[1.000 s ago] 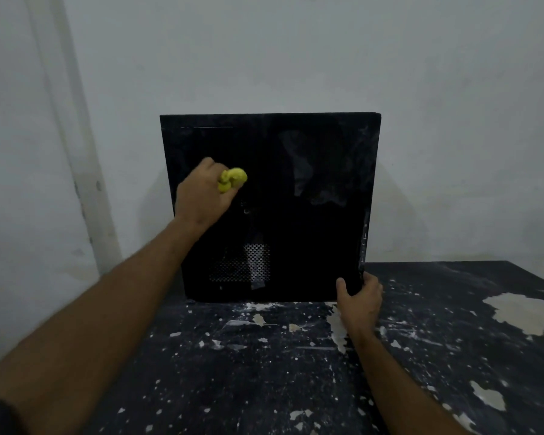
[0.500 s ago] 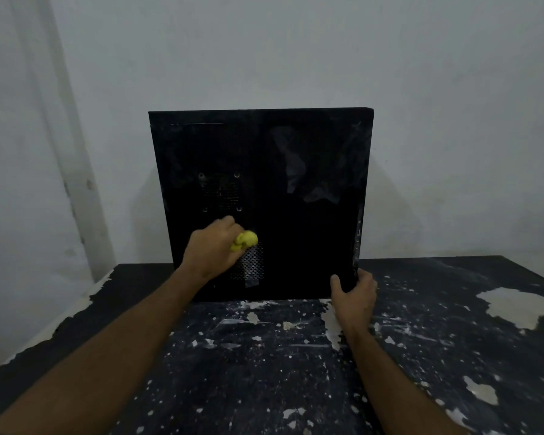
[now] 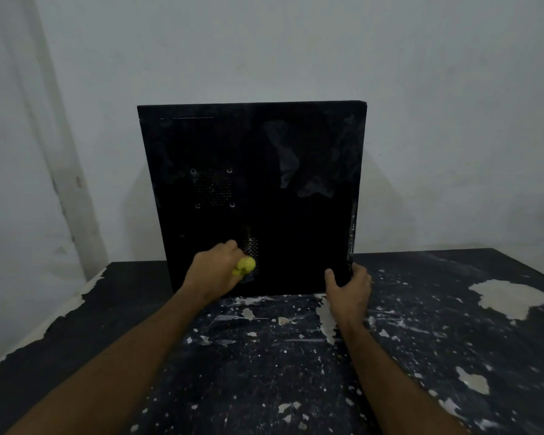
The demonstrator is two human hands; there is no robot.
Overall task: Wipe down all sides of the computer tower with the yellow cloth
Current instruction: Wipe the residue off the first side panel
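A black computer tower [image 3: 296, 152] stands upright on the table, its broad side panel facing me, with two vent grilles and dusty smears. My left hand [image 3: 212, 273] grips a bunched yellow cloth [image 3: 245, 266] and holds it against the lower part of the panel, beside the lower vent. My right hand [image 3: 349, 288] grips the tower's lower right corner, thumb on the side panel and fingers wrapped round the front edge.
The table [image 3: 437, 340] is dark with flaking paint and pale patches. Its left edge runs diagonally at the lower left. A white wall [image 3: 296, 42] stands right behind the tower, with a pale vertical strip at the left.
My left hand has wiped the cloth down the panel from the upper left to near the bottom. My right hand has stayed on the lower right corner.
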